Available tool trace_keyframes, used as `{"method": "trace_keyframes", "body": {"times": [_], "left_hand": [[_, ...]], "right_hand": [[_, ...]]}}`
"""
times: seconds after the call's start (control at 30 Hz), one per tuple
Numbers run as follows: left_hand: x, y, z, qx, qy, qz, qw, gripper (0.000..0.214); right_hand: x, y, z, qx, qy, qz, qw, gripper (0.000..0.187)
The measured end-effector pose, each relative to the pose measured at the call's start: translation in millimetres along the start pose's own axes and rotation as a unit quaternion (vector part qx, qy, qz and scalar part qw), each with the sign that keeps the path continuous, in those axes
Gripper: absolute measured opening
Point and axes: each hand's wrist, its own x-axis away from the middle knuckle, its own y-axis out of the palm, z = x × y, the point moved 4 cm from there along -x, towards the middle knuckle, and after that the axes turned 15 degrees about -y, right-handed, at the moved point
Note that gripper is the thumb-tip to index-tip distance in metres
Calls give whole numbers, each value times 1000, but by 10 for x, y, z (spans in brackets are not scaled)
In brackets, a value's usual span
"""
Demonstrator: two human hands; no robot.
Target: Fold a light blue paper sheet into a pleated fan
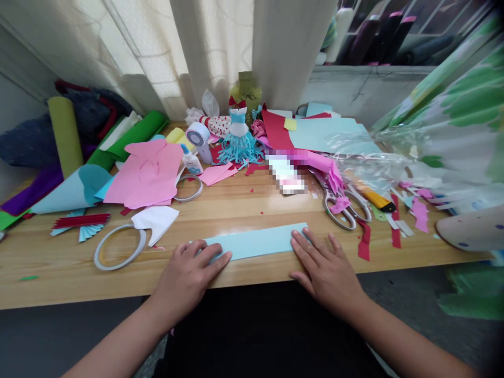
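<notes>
A light blue strip of paper point(258, 244) lies flat on the wooden table point(232, 205), close to the front edge. On its left end rests my left hand point(191, 270), fingers bent and pressing down, the thumb along the lower edge; part of that end is hidden beneath it. My right hand point(325, 265) lies flat across the strip's right end with fingers stretched out and thumb apart. Neither hand is lifted from the table. To the left of my left hand are a white paper piece point(157, 220) and a large roll of tape point(120, 247).
Scissors point(346, 210) and an orange utility knife point(374, 197) lie at right among paper scraps. Pink paper point(144, 176), a glue bottle point(191, 159) and a smaller tape roll point(189, 189) sit at left. Behind stands a blue fringed paper figure point(239, 134). A phone-like object point(285, 176) is blurred.
</notes>
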Motion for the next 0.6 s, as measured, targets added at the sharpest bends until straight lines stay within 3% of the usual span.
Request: {"method": "trace_keyframes", "body": {"times": [0.33, 0.5, 0.6], "left_hand": [[624, -67, -412, -20, -145, 54, 988, 41], [715, -14, -494, 21, -184, 59, 981, 40], [720, 8, -512, 67, -224, 65, 970, 38]], "right_hand": [[213, -16, 200, 46, -5, -40, 998, 54], [238, 47, 244, 33, 19, -41, 998, 50], [209, -12, 308, 31, 38, 12, 999, 42]]}}
